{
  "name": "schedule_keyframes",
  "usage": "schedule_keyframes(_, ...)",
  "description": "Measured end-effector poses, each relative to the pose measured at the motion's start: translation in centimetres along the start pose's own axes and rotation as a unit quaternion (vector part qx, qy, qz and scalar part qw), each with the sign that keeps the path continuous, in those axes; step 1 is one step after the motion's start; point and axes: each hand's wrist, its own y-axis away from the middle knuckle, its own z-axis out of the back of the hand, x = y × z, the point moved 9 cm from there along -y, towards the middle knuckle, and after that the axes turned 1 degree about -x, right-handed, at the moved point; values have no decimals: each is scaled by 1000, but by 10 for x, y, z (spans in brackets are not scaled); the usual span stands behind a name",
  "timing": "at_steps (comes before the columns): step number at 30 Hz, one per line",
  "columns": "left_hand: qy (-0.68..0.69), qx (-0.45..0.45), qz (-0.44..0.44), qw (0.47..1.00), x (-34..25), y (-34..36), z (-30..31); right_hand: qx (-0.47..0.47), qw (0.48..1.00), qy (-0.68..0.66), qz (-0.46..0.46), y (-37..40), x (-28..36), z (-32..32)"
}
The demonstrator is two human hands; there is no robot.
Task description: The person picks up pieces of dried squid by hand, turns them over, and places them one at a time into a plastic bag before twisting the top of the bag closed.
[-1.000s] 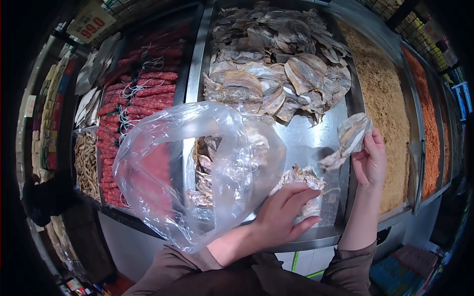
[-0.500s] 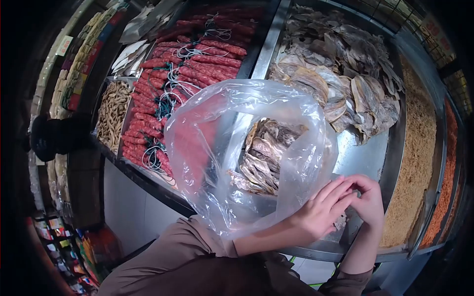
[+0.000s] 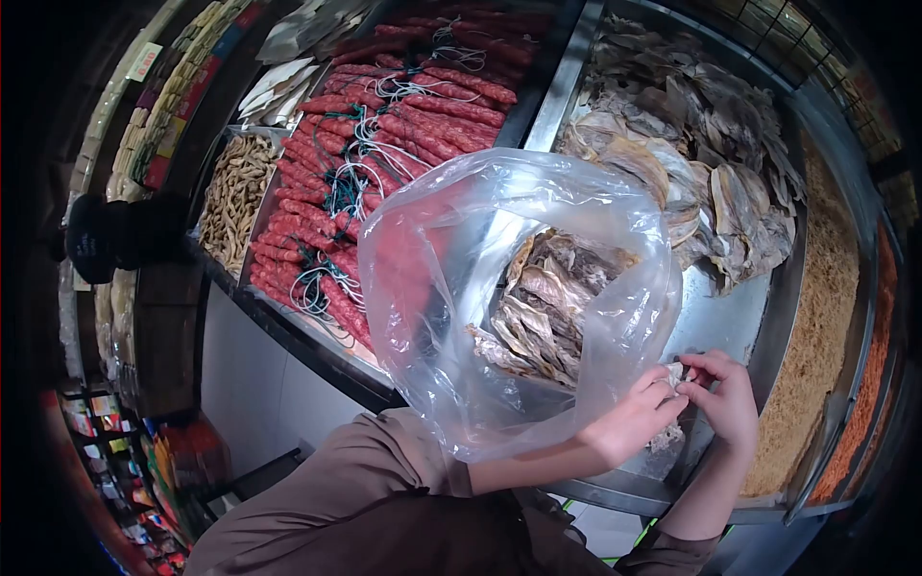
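My left hand [image 3: 639, 418] and my right hand [image 3: 722, 398] meet over the metal tray's front part. Between their closed fingertips is a small, pale, crumpled dried piece [image 3: 675, 375]; I cannot tell its exact kind. Just below, more pale dried scraps [image 3: 666, 439] lie near the tray's front. A large clear plastic bag [image 3: 423, 384] spreads wide-mouthed to the left, its lower edge by my left forearm. Inside it sits a bundle of flattened dried fish [image 3: 543, 307], dark and wrinkled.
Behind the bag, dried fish [image 3: 740, 221] are heaped in the metal tray [image 3: 720, 322]. Red sausages tied with string [image 3: 298, 206] fill the left tray, beside thin tan dried goods [image 3: 235, 192]. Tan shreds [image 3: 816, 355] and orange dried goods [image 3: 869, 374] line the right.
My fingers have drawn apart somewhat, and the small pale piece now shows between them. The view has shifted slightly, so the trays and bag appear further right.
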Motion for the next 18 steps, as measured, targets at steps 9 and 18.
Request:
schedule_keyframes(9,139,22,-27,990,-12,0,8,0,999,-52,17,4,-10,17)
schedule_keyframes(18,348,189,123,910,-5,9,-14,-183,874,-448,34,20,-42,80)
